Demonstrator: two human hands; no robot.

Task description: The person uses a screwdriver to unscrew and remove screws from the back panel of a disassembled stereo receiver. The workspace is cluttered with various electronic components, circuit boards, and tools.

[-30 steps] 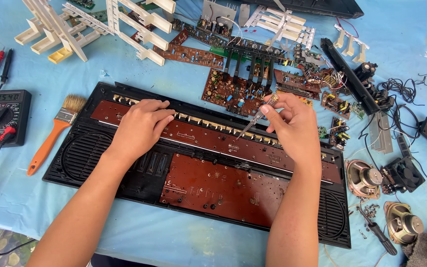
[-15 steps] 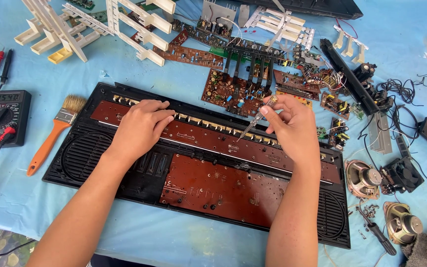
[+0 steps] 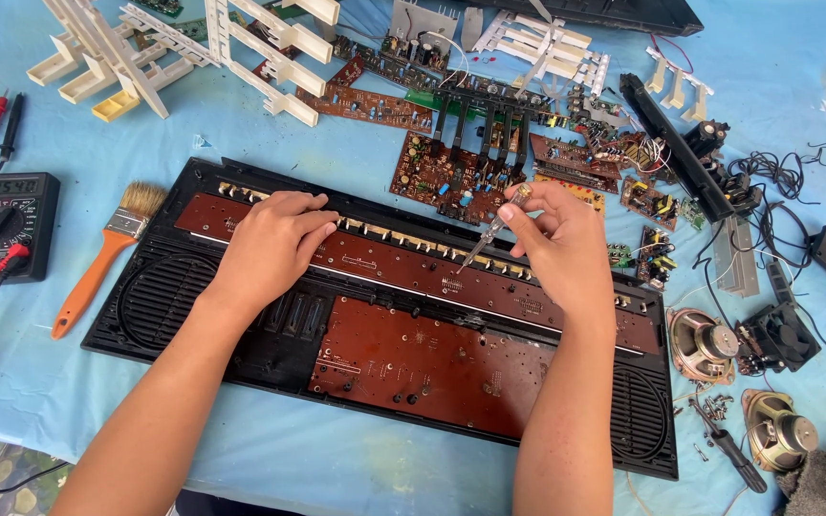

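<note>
Hands over an opened black keyboard case (image 3: 193,315) on the blue table.

Right hand (image 3: 561,244) pinches a small screwdriver (image 3: 495,226), tip down on the case's long brown circuit board (image 3: 413,272); left hand (image 3: 274,244) presses flat on that board's left end, fingers loosely curled, gripping nothing. An orange-handled brush (image 3: 97,272) lies left of the case.

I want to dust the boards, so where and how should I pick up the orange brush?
Probably by the orange handle of the brush, from its free lower left end. It lies flat on the blue cloth, bristles up and right by the black case, so the handle's long sides look open to a pinch from above.
</note>
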